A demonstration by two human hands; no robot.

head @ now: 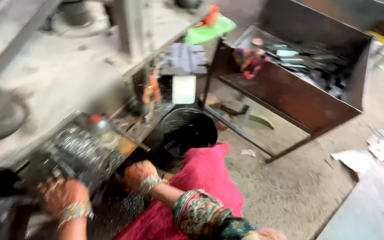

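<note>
Shiny metal parts in the dark tray (74,153) sit near left under the grey machine; your left hand (63,193) rests at its near edge, your right hand (138,174) just right. Motion blur; grip cannot be told.

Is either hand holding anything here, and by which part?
Cannot be told: the left hand and right hand are motion-blurred beside the machine tray.

Blurred: left hand (63,193) at 8 o'clock on metal parts tray (83,149), right hand (138,175) beside black bucket (188,131).
</note>
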